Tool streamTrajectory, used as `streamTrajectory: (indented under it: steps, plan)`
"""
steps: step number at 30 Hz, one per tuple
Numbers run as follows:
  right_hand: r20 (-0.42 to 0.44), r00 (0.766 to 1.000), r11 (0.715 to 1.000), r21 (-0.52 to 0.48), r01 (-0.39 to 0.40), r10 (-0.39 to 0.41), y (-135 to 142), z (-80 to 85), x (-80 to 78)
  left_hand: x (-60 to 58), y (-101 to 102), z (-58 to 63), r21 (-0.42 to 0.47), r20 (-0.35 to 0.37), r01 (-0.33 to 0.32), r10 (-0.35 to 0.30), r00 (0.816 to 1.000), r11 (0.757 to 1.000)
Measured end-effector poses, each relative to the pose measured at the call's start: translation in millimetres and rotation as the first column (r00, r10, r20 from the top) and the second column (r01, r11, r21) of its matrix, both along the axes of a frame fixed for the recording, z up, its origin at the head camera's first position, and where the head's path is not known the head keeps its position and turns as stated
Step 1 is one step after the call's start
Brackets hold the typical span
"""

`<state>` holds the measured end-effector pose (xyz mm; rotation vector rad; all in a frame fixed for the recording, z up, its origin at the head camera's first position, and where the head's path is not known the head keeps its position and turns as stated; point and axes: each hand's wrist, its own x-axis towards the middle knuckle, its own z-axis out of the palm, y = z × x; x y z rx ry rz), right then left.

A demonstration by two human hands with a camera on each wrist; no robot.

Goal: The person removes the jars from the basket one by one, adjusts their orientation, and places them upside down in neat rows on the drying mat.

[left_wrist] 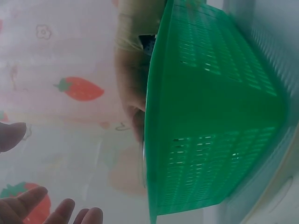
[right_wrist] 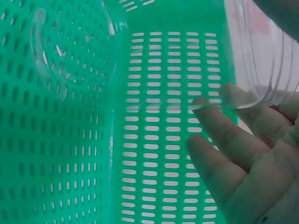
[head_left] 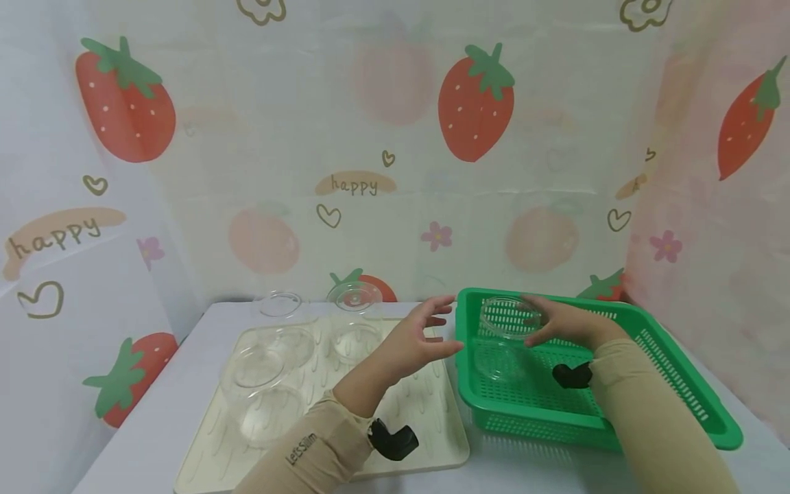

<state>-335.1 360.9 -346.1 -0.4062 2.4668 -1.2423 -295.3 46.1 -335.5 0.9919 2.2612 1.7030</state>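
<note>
A clear jar (head_left: 498, 357) stands upright inside the green basket (head_left: 524, 418), near its left end. My right hand (head_left: 564, 322) holds the jar near its rim, with the thumb on the near side and fingers behind. In the right wrist view the rim lies between the thumb and fingers (right_wrist: 224, 172). My left hand (head_left: 410, 343) hovers between the tray and the basket, its fingers spread and holding nothing. Three similar clear jars stand on the cream tray (head_left: 426, 432): a near-left jar (head_left: 262, 391), a back-left jar (head_left: 279, 305) and a back-right jar (head_left: 356, 319).
The tray and basket sit side by side on a white table (head_left: 148, 418), the basket to the right. Its raised green rim (head_left: 679, 336) surrounds the perforated floor. Strawberry-printed cloth (head_left: 370, 137) closes off the back and both sides.
</note>
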Motion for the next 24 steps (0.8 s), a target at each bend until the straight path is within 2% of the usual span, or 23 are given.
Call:
streamTrajectory:
  steps: [6, 14, 19, 24]
  plan:
    - [-0.013, 1.0, 0.999, 0.039, 0.002, -0.001, -1, -0.1, 1.5, -0.1, -1, -2.3, -0.019, -0.012, -0.014, 0.013, 1.0, 1.0]
    - [-0.044, 0.999, 1.0, -0.008, -0.023, 0.022, -3, 2.2, 0.3, 1.3, -4, -2.0, -0.022, -0.002, -0.025, 0.025, 1.0, 0.999]
    - [-0.045, 0.999, 0.999, -0.024, -0.031, 0.03, -7, 2.2, -0.2, 10.9, -7, 7.5, -0.01, 0.026, -0.005, 0.006, 1.0, 1.0]
    - [-0.05, 0.998, 0.999, 0.016, -0.038, 0.038, -14, 1.3, 1.0, 22.5, -10, 17.7, -0.019, 0.031, 0.0, 0.001, 1.0, 1.0]
